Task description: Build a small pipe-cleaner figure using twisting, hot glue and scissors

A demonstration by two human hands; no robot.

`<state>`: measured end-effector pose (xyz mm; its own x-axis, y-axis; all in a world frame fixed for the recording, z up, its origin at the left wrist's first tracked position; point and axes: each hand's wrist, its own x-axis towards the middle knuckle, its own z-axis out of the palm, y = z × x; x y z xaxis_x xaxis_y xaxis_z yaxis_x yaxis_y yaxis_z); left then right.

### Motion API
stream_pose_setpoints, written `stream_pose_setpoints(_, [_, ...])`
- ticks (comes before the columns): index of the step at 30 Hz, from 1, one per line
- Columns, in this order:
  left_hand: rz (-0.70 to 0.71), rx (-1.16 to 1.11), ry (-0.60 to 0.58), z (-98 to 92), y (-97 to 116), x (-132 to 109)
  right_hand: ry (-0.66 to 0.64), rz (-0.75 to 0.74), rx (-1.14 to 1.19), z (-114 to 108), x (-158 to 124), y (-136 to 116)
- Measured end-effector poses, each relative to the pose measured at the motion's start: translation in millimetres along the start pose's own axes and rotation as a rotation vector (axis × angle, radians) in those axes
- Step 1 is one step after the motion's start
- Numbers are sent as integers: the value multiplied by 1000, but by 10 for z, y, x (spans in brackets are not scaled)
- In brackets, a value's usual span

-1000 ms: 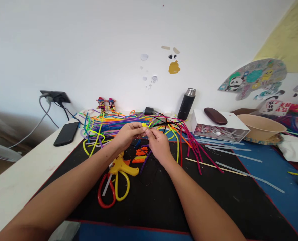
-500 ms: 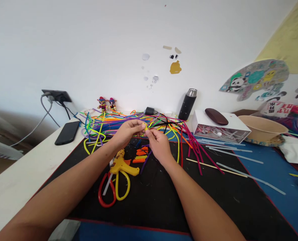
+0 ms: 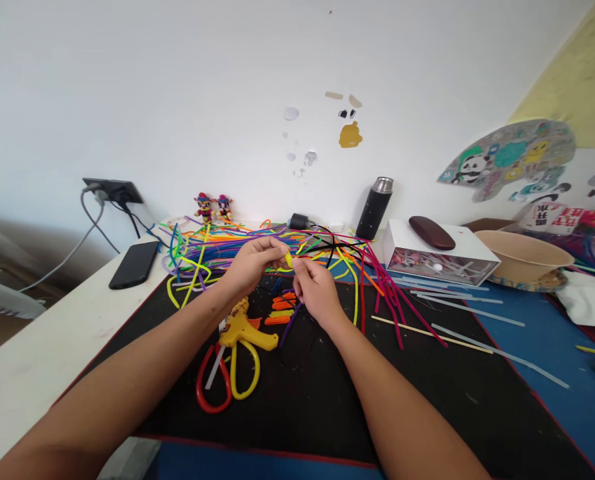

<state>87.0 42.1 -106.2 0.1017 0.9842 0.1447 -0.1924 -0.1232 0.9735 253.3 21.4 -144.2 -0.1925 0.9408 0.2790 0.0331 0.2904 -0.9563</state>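
Observation:
Both my hands meet above the black mat [image 3: 427, 400]. My left hand [image 3: 251, 264] and my right hand [image 3: 316, 288] pinch a small yellow pipe-cleaner piece [image 3: 288, 259] between their fingertips; a purple pipe cleaner [image 3: 290, 320] trails down from my right hand. Beneath them lie short orange and yellow pieces [image 3: 282, 308]. A big tangle of coloured pipe cleaners [image 3: 217, 247] spreads behind my hands.
A yellow glue gun [image 3: 245, 328] and red-and-yellow scissors [image 3: 227, 380] lie left of centre. A black phone [image 3: 133, 264], two small figurines [image 3: 212, 207], a black flask [image 3: 373, 208], a white box [image 3: 437, 257], a paper bowl [image 3: 525, 257] and glue sticks [image 3: 477, 310] ring the mat.
The yellow piece has been turned slightly between my fingertips and my hands have edged a little closer together; nothing else has moved.

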Motion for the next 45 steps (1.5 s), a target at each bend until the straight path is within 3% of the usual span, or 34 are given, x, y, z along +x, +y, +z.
stream_pose_setpoints(8, [14, -14, 54, -16, -17, 17, -1, 26, 115, -3, -5, -81])
stream_pose_setpoints(16, [3, 25, 8, 42, -27, -17, 69, -16, -23, 4, 24, 76])
stream_pose_setpoints(24, [-7, 21, -16, 18, -50, -13, 66, -30, -56, -29, 37, 51])
stream_pose_setpoints(31, [18, 24, -24, 20, -52, -5, 4, 33, 49, -22, 31, 20])
stream_pose_setpoints(45, [-15, 35, -36, -66, -143, 53, 68, -21, -113, -54, 62, 9])
